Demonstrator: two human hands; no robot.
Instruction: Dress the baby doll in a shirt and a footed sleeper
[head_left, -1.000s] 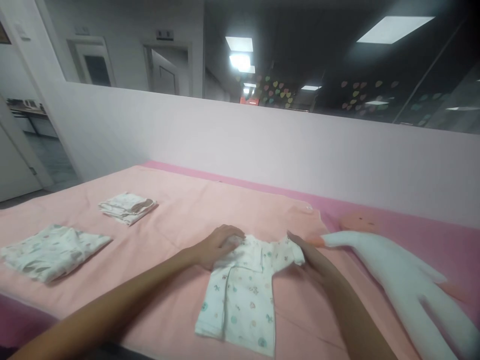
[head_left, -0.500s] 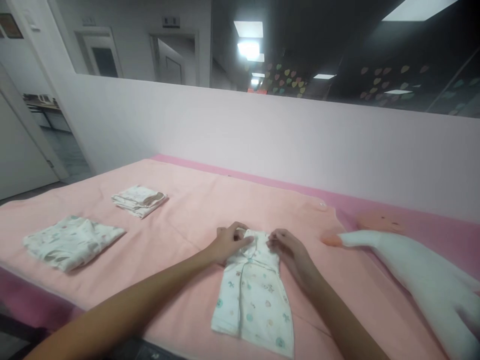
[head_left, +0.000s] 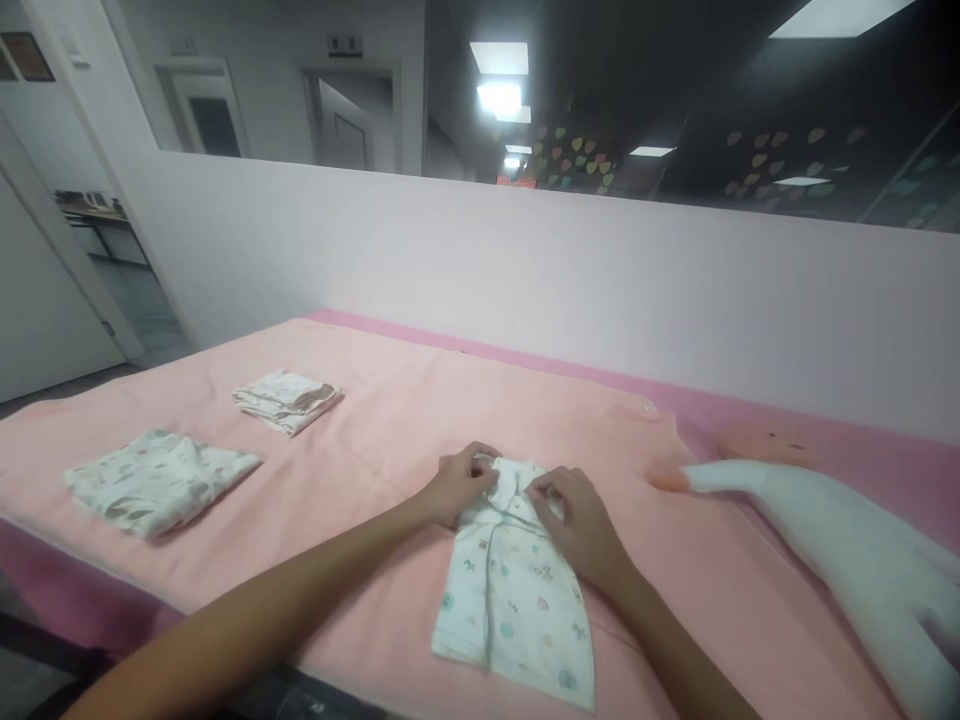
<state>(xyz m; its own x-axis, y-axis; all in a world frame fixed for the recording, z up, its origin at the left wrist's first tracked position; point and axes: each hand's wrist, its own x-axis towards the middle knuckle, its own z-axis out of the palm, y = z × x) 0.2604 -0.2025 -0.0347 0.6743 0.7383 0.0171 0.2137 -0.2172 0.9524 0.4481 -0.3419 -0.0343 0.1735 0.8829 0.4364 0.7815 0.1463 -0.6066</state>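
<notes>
A small white baby garment (head_left: 517,600) with green and brown prints lies on a pink cloth (head_left: 375,590), its upper end folded over and its wider end toward me. My left hand (head_left: 461,488) pinches the upper left edge of the garment, thumb on top. Opposite it, my right hand (head_left: 581,520) has bent fingers and thumb closed on the upper right part of the fabric. Part of the folded end is hidden beneath my fingers.
To the left lie two folded printed garments, a larger one (head_left: 161,480) and a smaller one (head_left: 287,400). A white plush goose (head_left: 817,530) with an orange beak rests at the right. Behind the pink-covered surface stands a white wall (head_left: 525,270) with a dark window above.
My right hand has shifted slightly inward and toward me over the garment's folded top. The left hand keeps its hold. The whole view has moved a little.
</notes>
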